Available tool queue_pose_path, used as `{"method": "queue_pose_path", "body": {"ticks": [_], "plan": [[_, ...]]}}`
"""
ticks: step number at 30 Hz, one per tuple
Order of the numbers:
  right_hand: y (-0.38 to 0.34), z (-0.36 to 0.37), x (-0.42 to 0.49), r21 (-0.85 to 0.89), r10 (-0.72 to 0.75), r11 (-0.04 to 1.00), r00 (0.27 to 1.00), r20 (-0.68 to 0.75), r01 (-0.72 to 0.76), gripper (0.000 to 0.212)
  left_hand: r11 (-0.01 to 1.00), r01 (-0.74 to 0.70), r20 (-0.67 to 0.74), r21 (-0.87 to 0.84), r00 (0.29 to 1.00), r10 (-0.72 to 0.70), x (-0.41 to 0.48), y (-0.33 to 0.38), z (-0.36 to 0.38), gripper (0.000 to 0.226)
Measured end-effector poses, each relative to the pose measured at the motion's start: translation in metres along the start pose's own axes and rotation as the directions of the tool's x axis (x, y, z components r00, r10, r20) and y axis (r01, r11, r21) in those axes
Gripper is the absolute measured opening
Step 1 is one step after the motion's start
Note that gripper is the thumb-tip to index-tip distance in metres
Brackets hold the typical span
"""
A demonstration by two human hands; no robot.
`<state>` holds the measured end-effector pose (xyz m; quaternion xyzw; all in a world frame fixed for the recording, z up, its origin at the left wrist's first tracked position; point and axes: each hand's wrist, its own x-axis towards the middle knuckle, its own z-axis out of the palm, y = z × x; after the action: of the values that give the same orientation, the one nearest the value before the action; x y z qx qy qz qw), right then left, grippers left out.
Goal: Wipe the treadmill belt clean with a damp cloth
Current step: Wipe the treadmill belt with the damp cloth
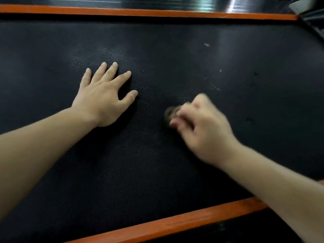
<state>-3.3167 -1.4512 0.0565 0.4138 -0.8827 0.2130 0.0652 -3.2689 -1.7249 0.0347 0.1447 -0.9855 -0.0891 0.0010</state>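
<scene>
We see a black belt (157, 163) with a fine dotted weave, dusted grey toward 10 o'clock. An orange strip (140, 12) edges it at 12 o'clock, and a second strip (175, 223), also orange, at 6 o'clock. Pale specks (206, 44) show toward 1 o'clock. The blurred cloth (171, 113) near centre looks brownish-grey.

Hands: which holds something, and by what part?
The right hand grips a wadded cloth by its near side, blurred; the left hand lies flat on the treadmill belt.

The treadmill belt (157, 172) lay flat, black and finely dotted, with pale dusty patches and a few white specks. The cloth (171, 113), a small dark blurred wad, sat on the belt's middle, bunched in the right hand (201, 127).
</scene>
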Motion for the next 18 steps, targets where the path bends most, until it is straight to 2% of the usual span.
{"method": "queue_pose_path", "body": {"ticks": [2,4,5,7,9,10,13,15,16,18], "plan": [[-0.018,-0.009,-0.029,0.121,-0.18,0.979,0.974,0.138,0.164,0.032,1.0,0.006,0.019,0.01,1.0,-0.006,0.0,0.001,-0.002,0.072],[0.003,-0.02,-0.028,0.1,-0.201,0.977,0.968,0.151,0.188,0.029,0.999,0.043,0.067,0.002,0.997,-0.043,0.001,0.004,-0.006,0.073],[0.02,-0.023,-0.02,0.038,-0.147,0.989,0.985,0.094,0.144,0.029,0.997,0.074,0.092,-0.012,0.993,-0.073,0.001,0.009,-0.009,0.073],[0.055,-0.027,-0.004,-0.085,0.038,0.995,0.998,-0.042,-0.041,0.029,0.991,0.115,0.11,-0.063,0.988,-0.107,0.0,0.029,-0.013,0.07],[0.062,-0.021,-0.004,-0.134,0.182,0.971,0.977,-0.112,-0.197,0.029,0.992,0.06,0.092,-0.114,0.994,-0.05,-0.004,0.058,-0.01,0.064],[0.051,-0.019,-0.011,-0.127,0.168,0.975,0.98,-0.11,-0.181,0.03,0.991,0.024,0.086,-0.134,0.996,-0.013,-0.007,0.072,-0.006,0.061],[0.015,-0.021,-0.046,0.039,-0.083,0.996,0.995,0.062,0.081,0.035,0.989,0.016,0.075,-0.149,0.997,-0.004,-0.015,0.094,0.006,0.059],[0.028,-0.027,-0.044,0.021,-0.169,0.986,0.979,0.112,0.168,0.035,0.995,0.029,0.063,-0.092,0.998,-0.023,-0.017,0.095,0.012,0.061],[0.043,-0.029,-0.03,-0.047,-0.148,0.987,0.987,0.068,0.152,0.035,0.997,0.032,0.06,-0.064,0.998,-0.028,-0.019,0.095,0.013,0.063],[0.088,-0.034,0.008,-0.168,0.068,0.983,0.995,-0.069,-0.079,0.034,0.999,0.032,0.05,-0.039,0.998,-0.03,-0.02,0.098,0.014,0.064]]}}
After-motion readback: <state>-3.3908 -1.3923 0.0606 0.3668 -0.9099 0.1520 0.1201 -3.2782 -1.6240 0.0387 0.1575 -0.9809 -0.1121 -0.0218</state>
